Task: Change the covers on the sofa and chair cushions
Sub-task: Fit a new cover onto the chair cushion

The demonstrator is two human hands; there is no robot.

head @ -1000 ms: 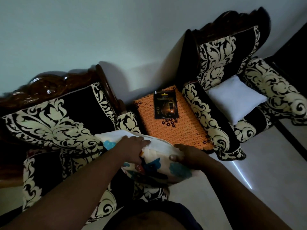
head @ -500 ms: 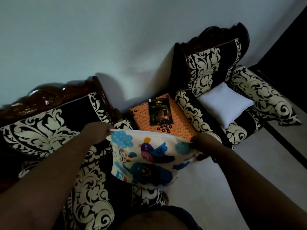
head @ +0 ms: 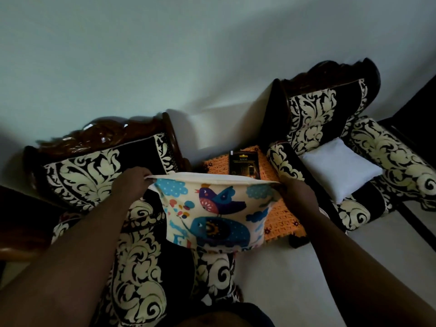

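Dim room, pale wall behind; dark damask sofa (head: 99, 185) at left, matching chair (head: 330, 119) far right, orange mat (head: 278, 215) between, with a dark packet (head: 244, 165) lying on it. Held up mid-air over the sofa's near arm: printed cover (head: 212, 213), cream cloth with bird and elephant, bulging as if already filled, open top edge stretched taut. Left hand (head: 132, 187) pinching one top corner, right hand (head: 298, 192) pinching the other. Judged partway: this cushion apparently inside, mouth not yet closed. Plain white cushion (head: 339, 168), soft and square, resting bare on the chair seat, probably awaiting its cover. Carved glossy wood along both backs.
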